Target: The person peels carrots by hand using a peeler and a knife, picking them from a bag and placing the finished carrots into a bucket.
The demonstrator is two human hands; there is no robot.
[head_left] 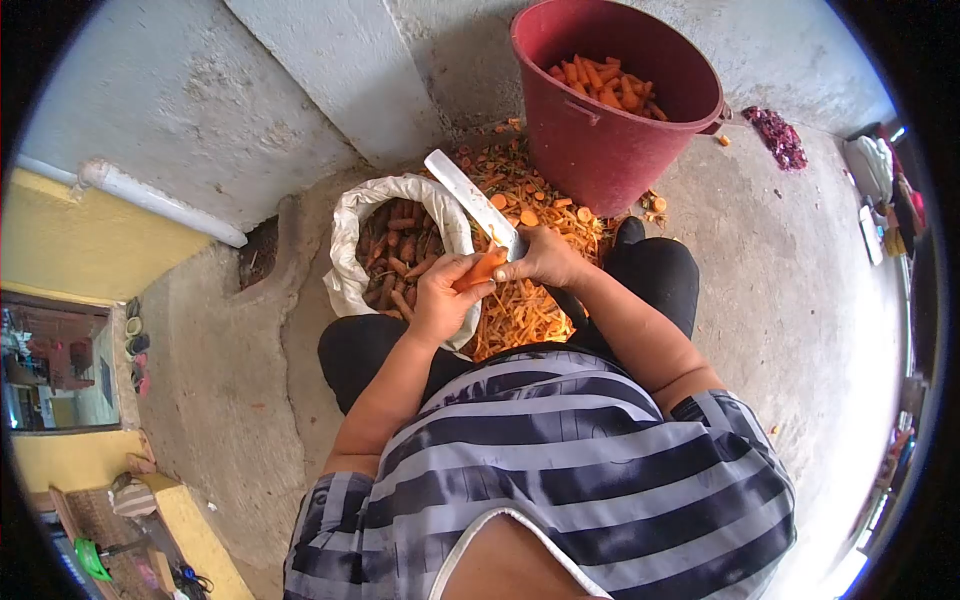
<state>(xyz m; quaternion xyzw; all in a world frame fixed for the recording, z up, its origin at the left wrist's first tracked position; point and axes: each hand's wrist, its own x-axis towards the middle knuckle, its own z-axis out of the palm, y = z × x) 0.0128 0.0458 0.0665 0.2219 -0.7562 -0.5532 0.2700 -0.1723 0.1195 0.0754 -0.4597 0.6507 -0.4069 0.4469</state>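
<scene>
1. Pinching the carrot point(484, 269), the left grip point(443, 293) apparently steadies it against the blade.
2. The right grip point(548, 258) wraps the near end of the knife point(465, 190), seemingly for control at close range.
3. The carrot is held between both hands, above the peelings point(515, 315), probably so scraps drop there.
4. Its long axis runs diagonally, far end pointing forward and right.
5. Sack point(344, 245) and bucket point(600, 150) stand near, likely for easy reach.
</scene>
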